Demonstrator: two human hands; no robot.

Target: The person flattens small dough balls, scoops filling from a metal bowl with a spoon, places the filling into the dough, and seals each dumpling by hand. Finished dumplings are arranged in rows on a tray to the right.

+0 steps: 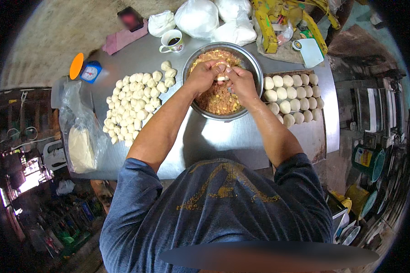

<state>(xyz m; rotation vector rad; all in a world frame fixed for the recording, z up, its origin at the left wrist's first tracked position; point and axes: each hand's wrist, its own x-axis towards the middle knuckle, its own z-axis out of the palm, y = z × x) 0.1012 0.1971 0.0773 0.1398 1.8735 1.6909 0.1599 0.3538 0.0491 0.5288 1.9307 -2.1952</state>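
My left hand (204,75) and my right hand (241,82) meet above a round metal basin (221,117). Between their fingers they hold a piece of dough (222,78) with filling on it, mostly covered by the thumbs and fingers. A crumbly orange-brown filling mixture (217,100) with yellow bits lies in the basin below. To the left on the metal table, many small dough balls (135,99) sit in a loose cluster. Right of the basin, smooth round buns (291,92) stand in rows on a board (305,140).
A mug of dark liquid (172,41) stands behind the dough balls, near white plastic bags (196,18). At the left are a blue dial scale (91,72) and a clear bag with a pale block (81,146). A yellow rack (266,30) occupies the back right of the metal table (171,150).
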